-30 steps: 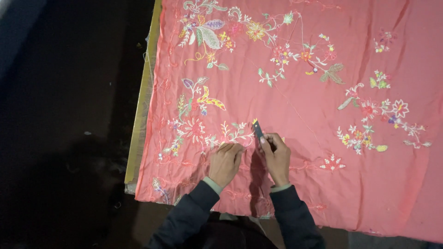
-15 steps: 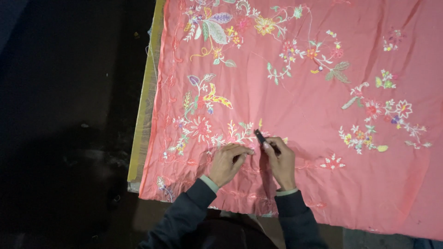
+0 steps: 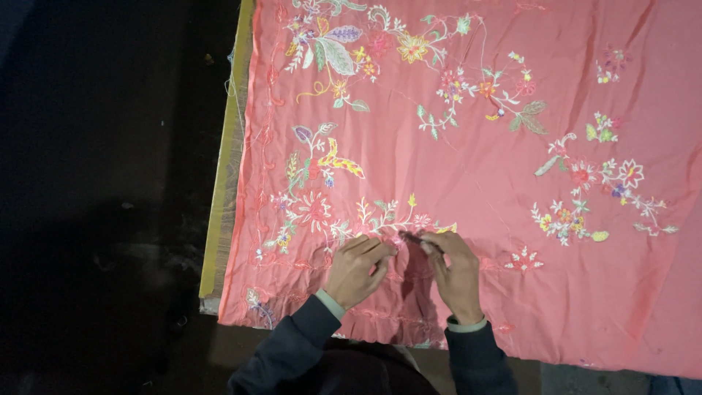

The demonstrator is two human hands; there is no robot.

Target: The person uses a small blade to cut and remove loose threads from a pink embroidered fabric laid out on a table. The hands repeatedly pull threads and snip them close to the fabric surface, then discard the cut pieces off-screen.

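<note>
A large salmon-pink cloth (image 3: pixel 468 183) with colourful embroidered flowers and leaves lies stretched flat. My left hand (image 3: pixel 356 268) rests on the cloth near its lower edge, fingers curled and pressing the fabric. My right hand (image 3: pixel 455 272) sits just to its right and grips a small dark tool (image 3: pixel 413 238) whose tip touches the cloth between the two hands, at a small pink embroidered flower. Both forearms wear dark sleeves with pale green cuffs.
A yellow strip (image 3: pixel 223 168) runs along the cloth's left edge. To the left lies a dark floor (image 3: pixel 102 183). Embroidered flower sprays spread across the top and right of the cloth.
The view has shifted slightly, so the cloth sits a little lower in the frame. My hands stay at the same spot; the dark tool now lies lower and more hidden under my right fingers.
</note>
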